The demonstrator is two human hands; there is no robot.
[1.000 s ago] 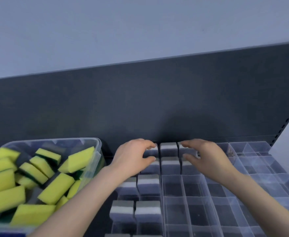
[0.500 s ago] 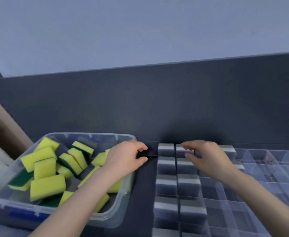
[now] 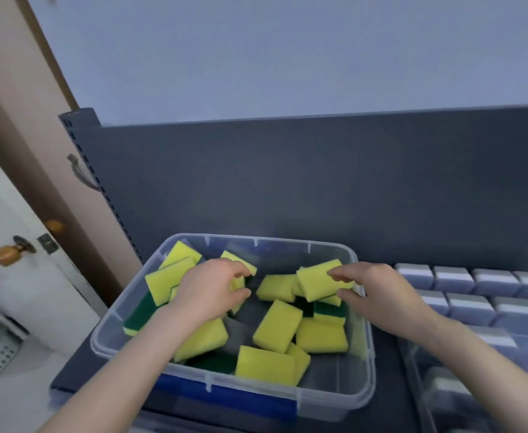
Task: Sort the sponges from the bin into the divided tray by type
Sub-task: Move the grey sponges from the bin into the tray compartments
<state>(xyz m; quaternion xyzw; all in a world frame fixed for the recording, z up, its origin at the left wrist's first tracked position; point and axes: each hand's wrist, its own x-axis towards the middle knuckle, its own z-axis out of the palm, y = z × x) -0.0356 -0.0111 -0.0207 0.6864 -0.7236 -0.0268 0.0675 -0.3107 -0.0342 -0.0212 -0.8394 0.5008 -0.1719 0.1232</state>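
Left hand (image 3: 209, 292) and right hand (image 3: 378, 295) hung over the bin (image 3: 362, 364), fingers half curled at the yellow sponges (image 3: 276, 326) inside; whether either gripped one, I could not tell. The tray (image 3: 414, 370) with grey sponges (image 3: 453, 279) sat at three o'clock.

Likely home room: white door (image 3: 9, 207), brass knob (image 3: 4, 255), slotted shelving upright (image 3: 100, 189).

Clear plastic bin (image 3: 318, 398) at 6 o'clock, loaded with loose yellow-and-green sponges (image 3: 276, 326), jumbled at all angles, a few green side up. Divided tray (image 3: 418, 385) at 4 o'clock, just beside bin; grey-and-white sponges (image 3: 453, 278) in neat rows in far compartments.
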